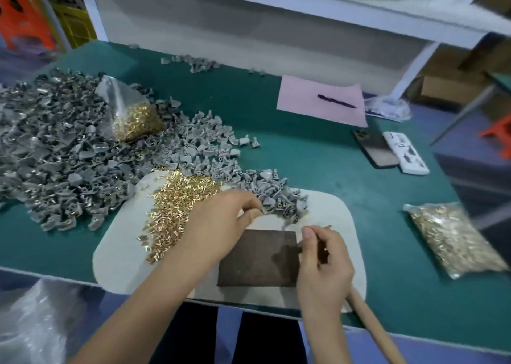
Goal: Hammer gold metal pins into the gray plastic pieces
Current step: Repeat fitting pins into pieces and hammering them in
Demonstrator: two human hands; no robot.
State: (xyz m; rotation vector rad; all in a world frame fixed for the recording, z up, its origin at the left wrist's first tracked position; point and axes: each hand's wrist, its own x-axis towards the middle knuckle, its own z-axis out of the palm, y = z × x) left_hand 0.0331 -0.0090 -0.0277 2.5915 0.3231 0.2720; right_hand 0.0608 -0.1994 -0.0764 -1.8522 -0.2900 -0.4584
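A large heap of gray plastic pieces [69, 153] spreads over the left of the green table. Loose gold pins [177, 206] lie on a white mat [331, 211]. A dark brown block [257, 258] sits on the mat's front part. My left hand [221, 222] reaches to the near end of the gray heap [279, 200], thumb and fingers pinching at a piece there. My right hand [323, 264] grips the wooden hammer handle [370, 325] close to the head, over the block's right edge. The hammer head is mostly hidden by my fingers.
A clear bag of gold pins [132, 117] rests on the gray heap, another bag of pins [453, 239] lies at the right. A pink sheet with a pen [336, 101], a phone [376, 148] and a white remote [405, 152] lie farther back. A white shelf frame [276, 12] stands behind.
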